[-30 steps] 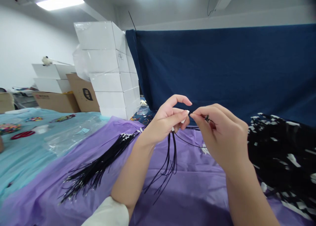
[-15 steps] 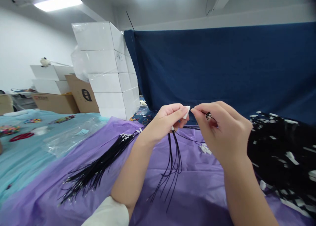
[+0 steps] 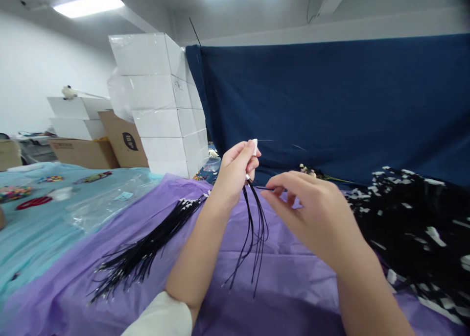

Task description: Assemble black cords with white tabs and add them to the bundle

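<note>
My left hand (image 3: 238, 167) is closed, pinching a small white tag (image 3: 255, 147) upright between thumb and fingers. Below it, several thin black cords (image 3: 253, 218) hang from the same hand, with a white bit at their top. A fine thread (image 3: 266, 140) sticks out to the right of the tag. My right hand (image 3: 304, 199) is level with the cord tops, its thumb and forefinger closed about one black cord (image 3: 260, 187) that runs sideways from the bunch. Its other fingers are curled, and part of that cord is hidden behind them.
On the purple cover (image 3: 293, 287) lies a bundle of black cords (image 3: 154, 238) with white tags, at left. A large heap of tagged black cords (image 3: 404, 228) is at right. White boxes (image 3: 161, 125) and a dark blue cloth (image 3: 330, 101) stand behind. A clear bag (image 3: 106, 204) lies left.
My left hand has moved left and slightly up with the tag and cords. The right hand has dropped from beside the tag to a sideways cord lower down.
</note>
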Tool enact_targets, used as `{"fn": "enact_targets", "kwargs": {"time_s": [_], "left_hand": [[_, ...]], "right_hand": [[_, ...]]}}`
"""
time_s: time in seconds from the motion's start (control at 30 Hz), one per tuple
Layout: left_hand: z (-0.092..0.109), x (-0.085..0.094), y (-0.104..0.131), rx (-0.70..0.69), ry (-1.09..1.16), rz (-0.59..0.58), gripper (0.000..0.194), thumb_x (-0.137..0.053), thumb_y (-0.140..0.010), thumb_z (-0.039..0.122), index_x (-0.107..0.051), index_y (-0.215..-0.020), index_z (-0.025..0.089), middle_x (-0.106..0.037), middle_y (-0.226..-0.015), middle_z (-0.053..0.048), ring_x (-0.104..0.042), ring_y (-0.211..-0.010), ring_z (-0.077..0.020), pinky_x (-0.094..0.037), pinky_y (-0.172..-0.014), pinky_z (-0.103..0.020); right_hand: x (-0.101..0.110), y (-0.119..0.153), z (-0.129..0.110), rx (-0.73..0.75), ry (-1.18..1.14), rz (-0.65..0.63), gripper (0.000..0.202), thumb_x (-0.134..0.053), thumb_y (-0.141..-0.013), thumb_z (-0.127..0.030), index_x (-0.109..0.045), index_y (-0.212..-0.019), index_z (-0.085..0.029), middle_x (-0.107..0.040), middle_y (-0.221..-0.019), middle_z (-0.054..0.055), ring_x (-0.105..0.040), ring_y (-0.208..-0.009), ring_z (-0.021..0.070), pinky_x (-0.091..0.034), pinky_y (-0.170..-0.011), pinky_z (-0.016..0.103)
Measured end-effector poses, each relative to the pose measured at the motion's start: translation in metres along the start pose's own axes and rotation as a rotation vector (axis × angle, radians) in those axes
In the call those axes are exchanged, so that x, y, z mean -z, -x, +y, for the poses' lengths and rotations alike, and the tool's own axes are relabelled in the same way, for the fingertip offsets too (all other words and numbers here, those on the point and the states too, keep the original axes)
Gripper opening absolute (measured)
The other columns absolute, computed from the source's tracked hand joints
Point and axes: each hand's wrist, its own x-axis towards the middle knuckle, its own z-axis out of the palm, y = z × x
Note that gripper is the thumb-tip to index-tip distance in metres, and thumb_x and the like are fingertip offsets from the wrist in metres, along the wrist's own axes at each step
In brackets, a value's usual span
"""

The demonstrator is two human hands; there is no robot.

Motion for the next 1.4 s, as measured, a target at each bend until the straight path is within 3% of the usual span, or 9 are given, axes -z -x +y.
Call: {"fn": "enact_targets", "kwargs": {"time_s": [0.13,0.4,0.97,1.4], "left_hand": [[0.002,-0.002,0.002,0.004,0.013,0.024,0.031,-0.057,-0.079,0.046,-0.051,-0.072,0.017,-0.033,-0.05,0.007,-0.032,-0.038,-0.0021,-0.024,-0.036,-0.015],[0.005,-0.004,0.005,0.022,0.048,0.012,0.031,-0.054,-0.081,0.046,-0.051,-0.072,0.017,-0.034,-0.05,0.007,-0.029,-0.036,-0.0018,-0.024,-0.035,-0.015],[0.0,-0.011,0.006,0.015,0.041,-0.006,0.029,-0.055,-0.082,0.043,-0.051,-0.07,0.016,-0.033,-0.051,0.006,-0.031,-0.041,-0.0025,-0.026,-0.038,-0.014],[-0.003,-0.006,0.0,0.01,0.011,0.004,0.029,-0.055,-0.082,0.042,-0.052,-0.07,0.016,-0.033,-0.052,0.006,-0.031,-0.041,-0.0024,-0.022,-0.037,-0.014]], "right_hand": [[-0.013,-0.003,-0.001,-0.046,-0.051,-0.136,0.008,-0.056,-0.085,-0.026,-0.063,-0.086,-0.023,-0.063,-0.08,-0.001,-0.056,-0.064,0.0114,-0.037,-0.057,0.023],[-0.022,-0.004,-0.005,-0.091,-0.093,-0.084,0.01,-0.051,-0.086,-0.026,-0.06,-0.089,-0.022,-0.063,-0.085,-0.001,-0.056,-0.065,0.0116,-0.036,-0.059,0.023],[-0.029,-0.008,0.0,-0.143,-0.178,-0.151,0.006,-0.046,-0.081,-0.017,-0.049,-0.076,-0.019,-0.059,-0.075,0.0,-0.052,-0.067,0.0131,-0.032,-0.059,0.024],[-0.031,-0.01,0.013,-0.153,-0.383,-0.174,0.008,-0.04,-0.089,-0.021,-0.046,-0.083,-0.019,-0.052,-0.065,-0.003,-0.043,-0.055,0.0095,-0.026,-0.051,0.022]]}}
